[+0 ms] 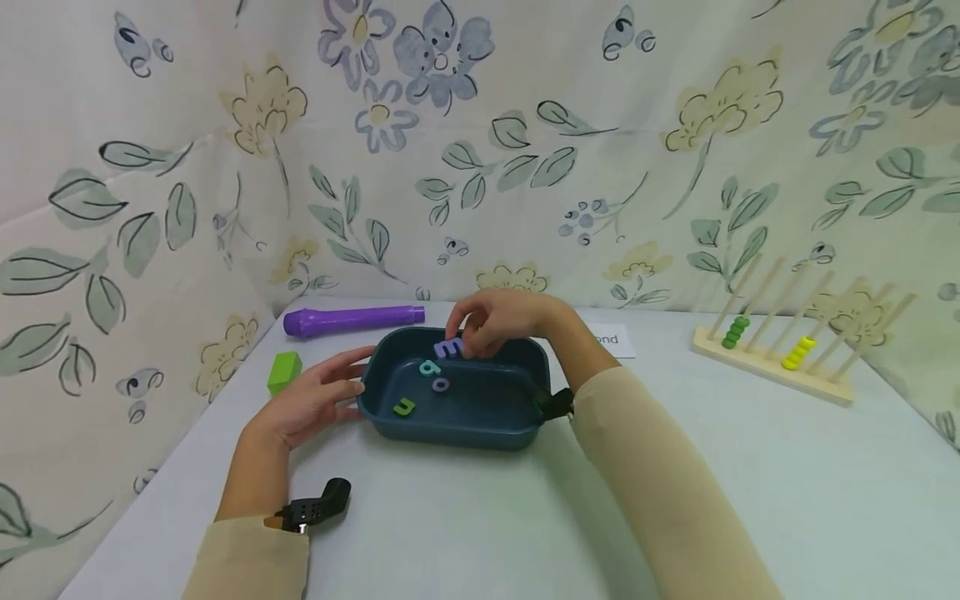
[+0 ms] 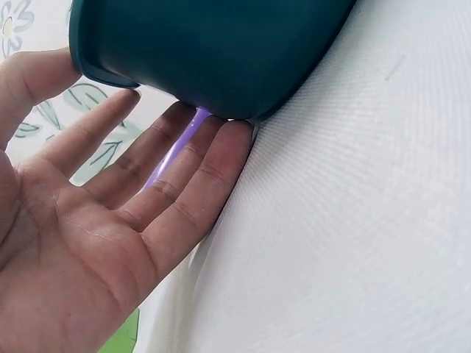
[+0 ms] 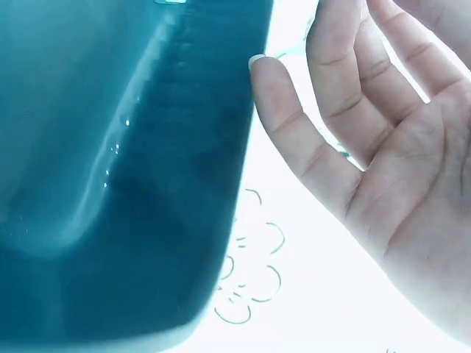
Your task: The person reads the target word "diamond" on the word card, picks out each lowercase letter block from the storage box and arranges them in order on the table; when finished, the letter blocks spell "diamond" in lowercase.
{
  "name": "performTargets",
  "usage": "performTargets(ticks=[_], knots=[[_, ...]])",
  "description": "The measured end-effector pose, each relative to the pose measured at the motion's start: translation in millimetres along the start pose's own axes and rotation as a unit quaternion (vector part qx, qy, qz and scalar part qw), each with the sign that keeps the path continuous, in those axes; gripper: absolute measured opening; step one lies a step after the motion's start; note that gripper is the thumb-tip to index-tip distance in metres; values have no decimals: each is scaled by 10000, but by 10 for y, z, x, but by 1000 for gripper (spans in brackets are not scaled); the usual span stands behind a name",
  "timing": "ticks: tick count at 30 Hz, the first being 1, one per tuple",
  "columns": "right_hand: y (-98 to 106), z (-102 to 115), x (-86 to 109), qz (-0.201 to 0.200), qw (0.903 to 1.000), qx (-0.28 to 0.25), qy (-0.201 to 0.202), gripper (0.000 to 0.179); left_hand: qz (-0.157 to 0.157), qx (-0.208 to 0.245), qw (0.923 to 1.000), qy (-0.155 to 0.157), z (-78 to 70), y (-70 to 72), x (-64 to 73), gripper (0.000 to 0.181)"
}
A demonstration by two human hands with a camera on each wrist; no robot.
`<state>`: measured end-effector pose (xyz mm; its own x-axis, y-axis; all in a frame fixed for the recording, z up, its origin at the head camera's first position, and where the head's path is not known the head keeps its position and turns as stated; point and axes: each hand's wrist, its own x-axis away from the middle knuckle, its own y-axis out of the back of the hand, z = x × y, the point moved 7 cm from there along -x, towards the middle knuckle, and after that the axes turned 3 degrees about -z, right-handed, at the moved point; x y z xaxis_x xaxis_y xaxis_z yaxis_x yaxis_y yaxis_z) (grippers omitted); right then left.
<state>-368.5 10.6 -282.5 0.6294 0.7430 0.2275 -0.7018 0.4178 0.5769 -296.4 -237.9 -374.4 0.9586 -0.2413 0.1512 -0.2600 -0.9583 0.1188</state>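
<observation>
A dark teal plastic tray sits on the white table. Over its back part my right hand pinches a purple letter m between thumb and fingers. Below that, a light teal letter, possibly a or q, a purple letter o and a green letter u lie on the tray floor. My left hand rests against the tray's left side, fingers extended; in the left wrist view the fingertips touch its wall. The right wrist view shows the hand beside the tray's rim, its thumb and the letter out of frame.
A purple toy microphone lies behind the tray at left, with a green block nearer the left hand. Behind the right forearm is a partly hidden printed card. A wooden peg rack with green and yellow beads stands at right.
</observation>
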Motion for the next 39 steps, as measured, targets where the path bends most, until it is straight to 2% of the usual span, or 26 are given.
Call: performTargets(ticks=[8, 17, 23, 39], knots=[[142, -74, 172, -631, 9980, -76, 39, 28, -59, 102, 9999, 76, 55, 25, -36, 71], [324, -168, 467, -1205, 9926, -164, 34, 30, 52, 67, 10000, -46, 25, 19, -6, 72], [411, -264, 669, -1457, 9887, -358, -21, 30, 58, 109, 9999, -23, 35, 20, 8, 71], [529, -528, 1187, -1979, 9791, -470, -56, 29, 96, 106, 9999, -23, 53, 26, -3, 69]])
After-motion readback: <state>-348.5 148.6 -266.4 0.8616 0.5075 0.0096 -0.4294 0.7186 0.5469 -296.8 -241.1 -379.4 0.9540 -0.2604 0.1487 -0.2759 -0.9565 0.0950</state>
